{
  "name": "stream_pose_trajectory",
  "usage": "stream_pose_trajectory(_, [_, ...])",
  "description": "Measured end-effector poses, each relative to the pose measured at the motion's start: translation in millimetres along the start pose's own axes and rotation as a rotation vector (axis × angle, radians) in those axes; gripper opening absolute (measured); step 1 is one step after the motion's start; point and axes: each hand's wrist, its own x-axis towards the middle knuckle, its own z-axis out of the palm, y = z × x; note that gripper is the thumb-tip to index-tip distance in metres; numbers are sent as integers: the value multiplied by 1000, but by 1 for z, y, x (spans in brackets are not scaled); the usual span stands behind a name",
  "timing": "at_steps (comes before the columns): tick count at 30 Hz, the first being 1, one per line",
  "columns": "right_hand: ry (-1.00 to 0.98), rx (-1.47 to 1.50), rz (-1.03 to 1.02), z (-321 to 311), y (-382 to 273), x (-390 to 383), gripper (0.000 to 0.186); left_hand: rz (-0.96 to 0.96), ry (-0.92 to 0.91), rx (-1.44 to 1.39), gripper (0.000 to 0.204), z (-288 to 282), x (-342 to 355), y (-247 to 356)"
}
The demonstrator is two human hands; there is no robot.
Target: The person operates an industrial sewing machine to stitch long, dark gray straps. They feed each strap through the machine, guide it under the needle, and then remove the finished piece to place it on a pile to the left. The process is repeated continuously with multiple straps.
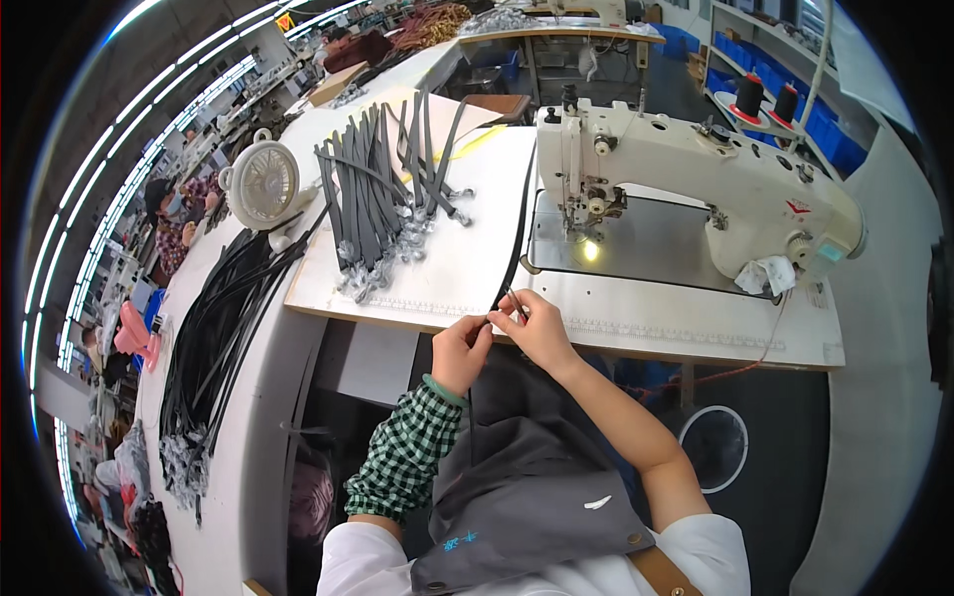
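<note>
Both hands, the left hand (460, 350) and right hand (538, 328), pinch the near end of a black strap (517, 233) at the desk (636, 328) front edge, the strap running toward the sewing machine (696, 184).

A small red label (798, 207) sits on the white sewing machine's right end, with a pale blue-green panel (830, 253), perhaps a screen, below it. Far back near the ceiling hangs a yellow-and-red sign (285, 21), too small to make out.
</note>
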Motion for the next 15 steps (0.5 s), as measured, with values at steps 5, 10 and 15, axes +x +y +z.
stream_pose_trajectory(5, [-84,30,162,3,-6,-1,19,179,90,114,18,3,-3,-24])
stream_pose_trajectory(10, [-69,103,131,5,2,1,12,88,54,73,17,5,-6,-12])
stream_pose_trajectory(15, [-110,108,33,5,1,-15,12,53,25,-84,14,6,-14,-39])
